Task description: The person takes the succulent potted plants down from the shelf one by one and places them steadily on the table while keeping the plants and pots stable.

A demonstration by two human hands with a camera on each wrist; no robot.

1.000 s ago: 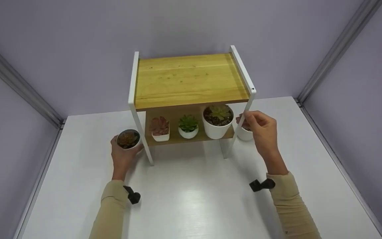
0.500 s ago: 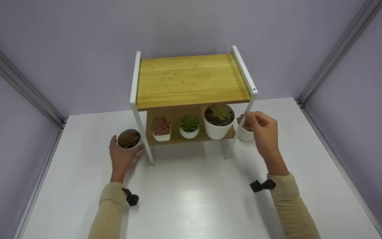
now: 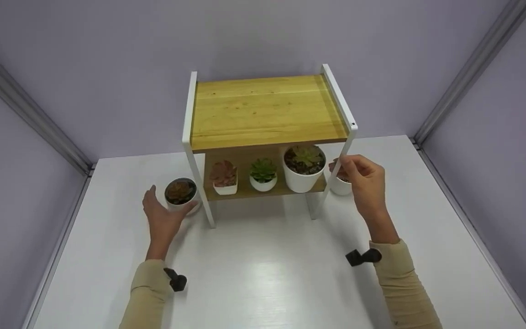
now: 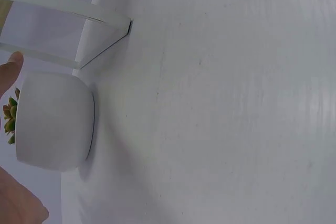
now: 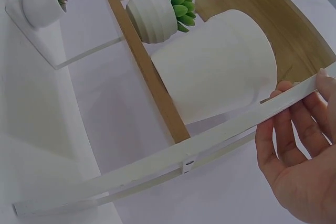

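Observation:
In the head view, my left hand is spread around the near side of a white pot with a brownish succulent. Its fingers stand off the pot's left, while the thumb lies near its right front. The left wrist view shows this white pot upright on the table, with a gap to the hand. My right hand grips the front right leg of a two-tier wooden shelf; in the right wrist view, thumb and fingers pinch that white leg.
On the lower tier are a red succulent, a green succulent and a larger white pot. Another small pot sits right of the shelf, partly behind my right hand. Walls rise at the back and both sides of the white table.
My left hand has let go of the brownish succulent's pot, spreading its fingers and drawing back toward the lower left. The right hand keeps its grip on the shelf leg. The head view shifts slightly.

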